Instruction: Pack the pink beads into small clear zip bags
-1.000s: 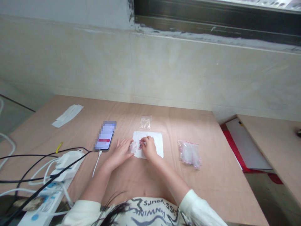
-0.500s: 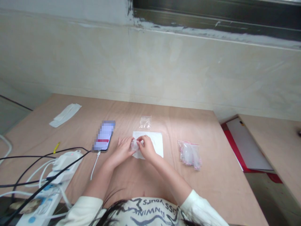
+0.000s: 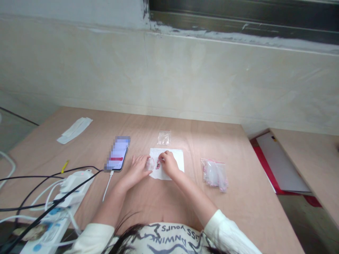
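Right hand (image 3: 169,165) back on beads (image 3: 158,164)

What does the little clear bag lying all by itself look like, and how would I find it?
Start at the wooden table and find the white sheet near its middle. Just beyond the sheet's far edge lies the lone clear bag. Unlike the held bag in the left hand or the red-edged heap of bags to the right, it lies flat, alone and untouched.
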`<state>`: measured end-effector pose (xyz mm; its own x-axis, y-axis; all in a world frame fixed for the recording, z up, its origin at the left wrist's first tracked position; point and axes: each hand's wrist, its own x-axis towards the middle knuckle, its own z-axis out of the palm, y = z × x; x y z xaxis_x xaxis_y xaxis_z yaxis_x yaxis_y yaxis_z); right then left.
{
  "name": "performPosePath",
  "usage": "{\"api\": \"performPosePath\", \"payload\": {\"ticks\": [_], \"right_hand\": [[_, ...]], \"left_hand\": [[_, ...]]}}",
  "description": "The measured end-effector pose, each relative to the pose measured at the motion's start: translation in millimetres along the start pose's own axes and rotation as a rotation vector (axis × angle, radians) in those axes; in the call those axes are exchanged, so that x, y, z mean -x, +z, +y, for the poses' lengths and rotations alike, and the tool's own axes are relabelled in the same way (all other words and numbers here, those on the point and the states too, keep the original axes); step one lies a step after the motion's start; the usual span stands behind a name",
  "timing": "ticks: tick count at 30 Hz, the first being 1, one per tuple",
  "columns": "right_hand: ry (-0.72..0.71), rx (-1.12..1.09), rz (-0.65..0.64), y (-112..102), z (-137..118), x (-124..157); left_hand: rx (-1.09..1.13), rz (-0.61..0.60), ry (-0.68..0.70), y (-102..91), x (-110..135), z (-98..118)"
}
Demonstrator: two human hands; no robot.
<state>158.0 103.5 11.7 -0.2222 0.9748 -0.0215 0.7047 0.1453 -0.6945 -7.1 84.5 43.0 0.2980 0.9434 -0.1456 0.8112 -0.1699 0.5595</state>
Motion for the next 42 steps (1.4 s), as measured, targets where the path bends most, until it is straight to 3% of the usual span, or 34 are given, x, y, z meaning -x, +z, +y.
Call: {"api": "performPosePath", "payload": {"ticks": [11, 19, 24, 29, 32, 39, 42], "right_hand": [[0.090, -0.133, 0.115, -11, -4, 15], [0.203, -0.112, 0.164, -7, 14, 25], [0.177, -0.253, 0.220, -16, 3, 32], [0.046, -0.323, 0.142, -27, -23, 34], [0.037, -0.293, 0.110, -29, -33, 36], [0.060, -0.455, 0.108, -32, -34, 58], [0.073, -0.534, 0.150, -37, -31, 66]], "left_hand": [[0.016, 0.017, 0.016, 6.9, 4, 8], [0.050, 0.050, 0.058, 9.9, 10, 7], [0.083, 0.044, 0.062, 9.7, 11, 17], [0.120, 0.043, 0.069, 13.2, 9, 25], [0.172, 0.057, 0.063, 16.2, 6, 27], [0.337, 0.113, -0.005, 15.8, 12, 37], [0.460, 0.085, 0.011, 11.0, 19, 42]]}}
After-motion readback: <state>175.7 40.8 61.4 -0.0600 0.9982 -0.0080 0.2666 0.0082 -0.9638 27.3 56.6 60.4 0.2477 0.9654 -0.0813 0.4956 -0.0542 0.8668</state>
